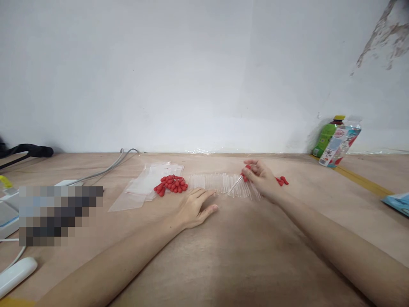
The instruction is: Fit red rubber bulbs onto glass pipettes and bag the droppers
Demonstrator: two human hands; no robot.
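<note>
A dropper (235,184), a clear thin tube with a red bulb on its upper end, is pinched in my right hand (258,175). It tilts down to the left over a row of clear tubes (207,182) lying side by side on the table. My left hand (195,208) rests open with fingers apart at the near edge of that row. Left of the tubes is a pile of red rubber bulbs (172,185), partly on clear plastic bags (140,182). A few more red bulbs (282,181) lie just right of my right hand.
At the back right, a green bottle (322,138) and a clear labelled bottle (338,145) lean by the wall. A blue packet (399,201) lies at the right edge. A grey cable (102,174), a white device (15,275) and a blurred patch occupy the left.
</note>
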